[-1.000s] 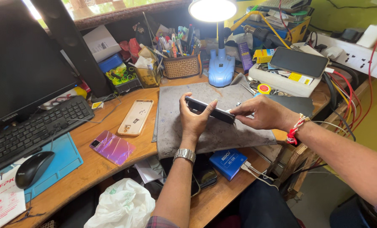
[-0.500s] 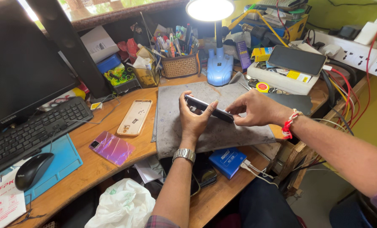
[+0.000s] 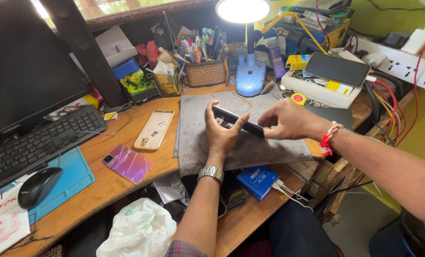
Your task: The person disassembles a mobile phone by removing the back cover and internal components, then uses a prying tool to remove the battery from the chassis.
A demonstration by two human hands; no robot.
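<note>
The left hand [image 3: 220,134] pinches the slim black phone [image 3: 237,122] on edge above the grey felt mat [image 3: 250,147] on the bench while the right hand [image 3: 288,121] nips its end; too much prying pressure could, I reckon, twist it loose or crack it.

A wooden desk [image 3: 127,190] carries a grey mat [image 3: 198,138], keyboard [image 3: 36,143], mouse [image 3: 36,186] and lamp [image 3: 249,78].

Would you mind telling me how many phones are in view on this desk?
3, perhaps more under clutter: a dark phone held on edge between left hand and right hand, one on the white box, and one below the desk edge.
</note>
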